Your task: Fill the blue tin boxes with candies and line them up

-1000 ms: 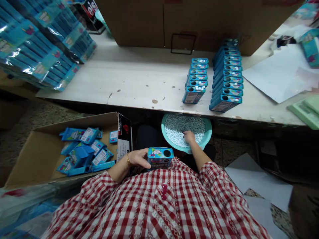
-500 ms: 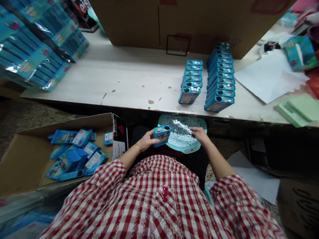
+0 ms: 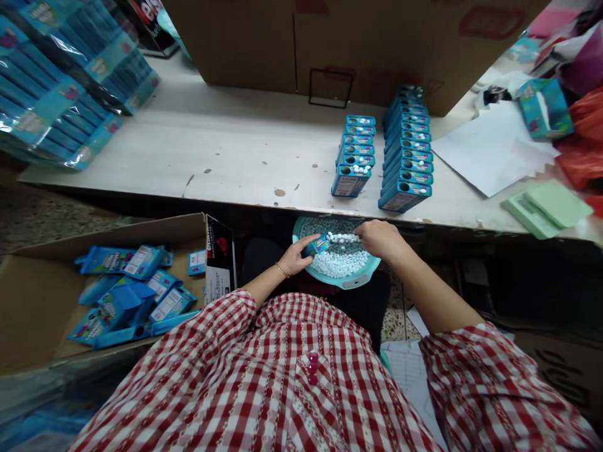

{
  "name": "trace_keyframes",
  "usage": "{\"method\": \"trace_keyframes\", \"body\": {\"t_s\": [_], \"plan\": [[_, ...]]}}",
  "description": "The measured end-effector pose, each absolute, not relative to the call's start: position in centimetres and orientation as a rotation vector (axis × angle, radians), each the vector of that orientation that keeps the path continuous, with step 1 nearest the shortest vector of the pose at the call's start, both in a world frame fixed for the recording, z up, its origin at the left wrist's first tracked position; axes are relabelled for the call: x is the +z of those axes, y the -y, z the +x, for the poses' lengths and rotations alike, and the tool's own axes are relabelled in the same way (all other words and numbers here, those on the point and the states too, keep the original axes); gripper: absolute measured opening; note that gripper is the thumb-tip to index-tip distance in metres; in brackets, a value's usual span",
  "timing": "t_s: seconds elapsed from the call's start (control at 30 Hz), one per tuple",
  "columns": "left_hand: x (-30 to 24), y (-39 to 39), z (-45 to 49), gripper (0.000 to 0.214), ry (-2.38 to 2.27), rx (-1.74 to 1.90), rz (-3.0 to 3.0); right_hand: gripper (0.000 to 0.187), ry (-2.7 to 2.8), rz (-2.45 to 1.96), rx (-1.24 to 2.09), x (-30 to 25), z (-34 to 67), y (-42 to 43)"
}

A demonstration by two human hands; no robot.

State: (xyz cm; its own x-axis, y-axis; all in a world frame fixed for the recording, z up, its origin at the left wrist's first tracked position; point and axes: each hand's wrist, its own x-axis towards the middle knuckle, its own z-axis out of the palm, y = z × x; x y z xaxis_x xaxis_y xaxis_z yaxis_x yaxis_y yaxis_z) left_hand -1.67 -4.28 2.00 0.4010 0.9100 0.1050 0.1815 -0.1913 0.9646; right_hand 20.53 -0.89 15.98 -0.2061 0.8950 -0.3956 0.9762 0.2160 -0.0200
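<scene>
My left hand (image 3: 294,257) grips a small blue candy box (image 3: 317,245) and holds it tilted over a teal bowl (image 3: 360,273) of small white candies in my lap. My right hand (image 3: 382,239) is cupped shut on a handful of white candies (image 3: 343,238), which stretch in a line from its fingers to the box's opening. On the table above stand two rows of the same blue boxes (image 3: 403,150), upright with round holes on top; the nearest box of the left row (image 3: 351,177) has white candies heaped on it.
A cardboard carton (image 3: 42,295) at my left holds several loose blue boxes. Wrapped bundles of blue packs (image 3: 51,88) lie at the table's far left. A large brown carton (image 3: 330,44) stands at the back. White paper (image 3: 490,150) and green pads (image 3: 546,207) lie at the right.
My left hand carried the box from my chest up over the bowl. My right hand lifted out of the bowl with candies and came against the box's opening.
</scene>
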Motion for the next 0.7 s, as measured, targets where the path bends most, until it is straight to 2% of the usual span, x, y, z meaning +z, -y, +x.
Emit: {"method": "trace_keyframes", "body": {"t_s": [0.2,0.37,0.43,0.57,0.63,0.7], "plan": [[1.5,4.3,-1.8,0.061,-0.979,0.915,1.715,0.029,-2.269,1.675,-0.306,17.4,16.7,1.5],[1.6,4.5,-2.4,0.061,-1.056,0.960,1.655,0.028,-2.302,1.840,-0.351,16.5,20.6,2.1],[1.7,4.8,-2.3,0.061,-1.103,1.003,1.618,0.026,-2.334,2.049,-0.602,14.3,21.8,2.5],[2.1,6.0,-1.2,0.060,-1.158,1.008,1.662,0.043,-2.060,2.523,-1.566,8.1,19.1,4.5],[2.2,6.7,-0.6,0.057,-1.139,0.974,1.706,0.043,-1.995,2.626,-1.782,5.9,16.6,5.5],[2.2,7.1,-0.3,0.054,-1.103,0.958,1.699,0.039,-2.064,2.620,-1.805,5.0,15.0,6.1]]}}
